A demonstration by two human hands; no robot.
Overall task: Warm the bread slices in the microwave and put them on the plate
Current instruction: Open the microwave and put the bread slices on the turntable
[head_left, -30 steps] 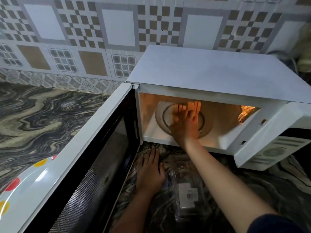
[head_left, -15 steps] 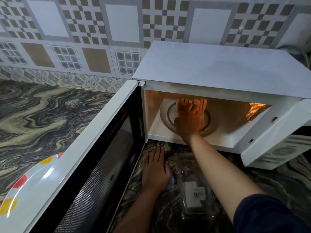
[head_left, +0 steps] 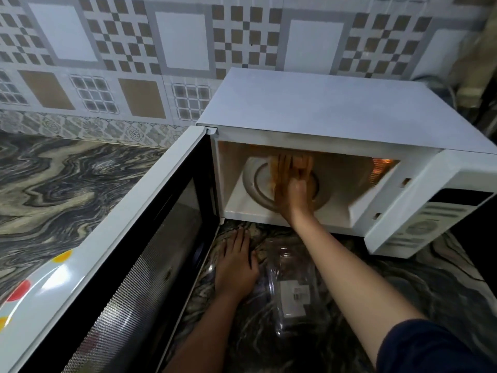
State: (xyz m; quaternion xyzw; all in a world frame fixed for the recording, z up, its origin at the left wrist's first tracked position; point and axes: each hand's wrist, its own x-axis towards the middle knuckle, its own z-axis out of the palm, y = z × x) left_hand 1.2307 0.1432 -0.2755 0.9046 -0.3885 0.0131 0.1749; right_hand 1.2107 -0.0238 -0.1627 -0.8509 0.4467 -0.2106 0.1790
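Reaching into the microwave point(head_left: 336, 109), right hand point(head_left: 291, 189) fingers cover blurred bread point(head_left: 302, 164).

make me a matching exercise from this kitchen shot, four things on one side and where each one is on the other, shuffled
Things:
1. right hand
2. left hand
3. white plate with coloured dots
4. clear plastic bread bag

Places:
A. far left, behind the open white microwave door
B. flat on the marbled counter, beside the door
C. inside the lit white microwave, over the glass turntable
D. between the two forearms

Pairs: 1-C, 2-B, 3-A, 4-D
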